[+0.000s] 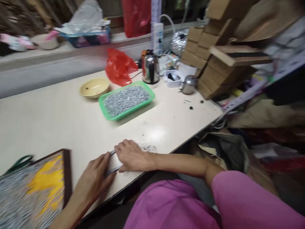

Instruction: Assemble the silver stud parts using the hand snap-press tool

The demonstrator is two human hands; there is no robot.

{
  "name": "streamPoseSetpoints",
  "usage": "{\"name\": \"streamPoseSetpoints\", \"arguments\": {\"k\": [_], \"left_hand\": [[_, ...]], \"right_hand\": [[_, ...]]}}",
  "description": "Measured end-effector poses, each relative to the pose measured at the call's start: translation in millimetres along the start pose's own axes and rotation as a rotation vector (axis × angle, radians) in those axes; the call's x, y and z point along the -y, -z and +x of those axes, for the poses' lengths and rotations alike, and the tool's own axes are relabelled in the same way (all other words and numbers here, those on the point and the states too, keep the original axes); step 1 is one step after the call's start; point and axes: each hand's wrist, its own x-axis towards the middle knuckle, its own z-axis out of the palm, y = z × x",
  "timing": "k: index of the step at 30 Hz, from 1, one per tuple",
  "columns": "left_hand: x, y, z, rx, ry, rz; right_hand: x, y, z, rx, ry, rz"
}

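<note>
Near the table's front edge, my left hand point(95, 175) and my right hand point(131, 156) are close together. Between them shows a grey object point(114, 169), seen as two narrow bars with a gap. Its kind is unclear, since the fingers cover its ends and the picture is blurred. The fingers of both hands curl over it from either side. Beyond them stands a green plastic tray point(105, 111) full of thin silvery metal pieces. To the left of my left hand lies a dark-edged tray point(67, 171) with similar metal pieces and a yellow patch.
Green-handled scissors point(20, 163) lie by the left tray. A yellow bowl point(94, 88), red plastic bag point(120, 66), kettle point(151, 68), white box point(172, 83) and small metal pot point(189, 84) stand at the back. Cardboard boxes point(214, 70) are stacked at the right.
</note>
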Motion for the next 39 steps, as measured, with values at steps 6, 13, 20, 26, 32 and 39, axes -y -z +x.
{"name": "streamPoseSetpoints", "arguments": {"k": [6,13,20,26,32,39], "left_hand": [[-11.5,7.8,19.1,0.087,-0.024,0.017],[-37.3,19.1,20.3,0.203,0.149,-0.082],[-42.8,22.1,16.5,0.218,0.180,-0.156],[-48.9,9.4,-0.9,0.051,0.206,-0.114],[-90.8,-19.4,-32.5,-0.143,0.127,-0.121],[-116.4,-25.6,-33.9,-0.130,0.115,-0.222]], "right_hand": [[-2.5,2.6,-13.8,-0.025,-0.051,-0.030],[-4.8,9.1,-12.2,0.078,0.048,-0.050],[-2.0,-4.0,-19.7,0.129,0.077,0.035],[-9.6,13.4,-15.9,0.124,0.049,0.042],[-28.4,15.7,-7.7,0.147,0.056,0.111],[-37.7,7.4,24.5,0.076,-0.021,-0.052]]}}
